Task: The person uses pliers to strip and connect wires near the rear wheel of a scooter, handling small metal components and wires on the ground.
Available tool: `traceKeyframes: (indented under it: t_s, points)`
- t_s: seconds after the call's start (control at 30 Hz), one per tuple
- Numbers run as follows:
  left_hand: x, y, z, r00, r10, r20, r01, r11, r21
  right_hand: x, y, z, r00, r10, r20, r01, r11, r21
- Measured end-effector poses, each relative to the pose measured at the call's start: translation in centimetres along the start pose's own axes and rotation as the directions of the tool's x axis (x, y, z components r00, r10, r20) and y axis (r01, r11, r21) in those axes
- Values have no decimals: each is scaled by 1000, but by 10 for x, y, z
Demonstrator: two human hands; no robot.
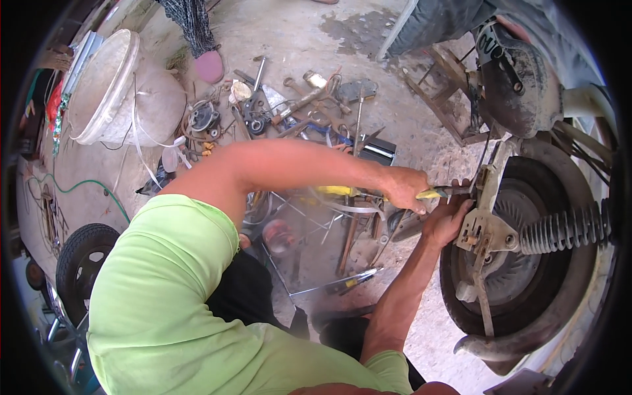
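My left hand [405, 187] is closed on yellow-handled pliers [429, 193], whose jaws reach toward a metal bracket [487, 204] beside a scooter wheel [464, 299] at the right. My right hand [444, 220] is just below the jaws, fingers curled up at the bracket's left edge; what they grip is unclear. A thin cable [482, 157] runs down to this spot. A coiled shock absorber [559, 230] extends rightward from the bracket.
Scattered tools and parts [309, 112] cover the concrete floor ahead of me. A white bucket [99, 89] lies upper left, a loose wheel [72, 270] left. A rusty metal frame [441, 99] stands beyond the scooter. Other people's legs [187, 29] show at the top.
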State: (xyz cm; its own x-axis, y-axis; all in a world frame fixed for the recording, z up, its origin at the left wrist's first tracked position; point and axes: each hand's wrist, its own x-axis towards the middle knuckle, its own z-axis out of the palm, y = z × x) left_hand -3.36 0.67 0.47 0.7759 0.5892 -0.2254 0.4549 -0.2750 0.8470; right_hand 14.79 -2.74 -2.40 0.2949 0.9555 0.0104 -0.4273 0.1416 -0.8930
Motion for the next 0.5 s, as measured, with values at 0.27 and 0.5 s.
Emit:
traceKeyframes:
  t_s: [0.27, 0.5]
  points:
    - [19, -38, 20, 958, 244, -149, -235, 969, 75, -1, 0, 0, 997, -36, -67, 34, 999, -26]
    - [-2, -17, 2, 967, 177, -185, -157, 981, 116, 3, 7, 0, 970, -53, -239, 76, 993, 86]
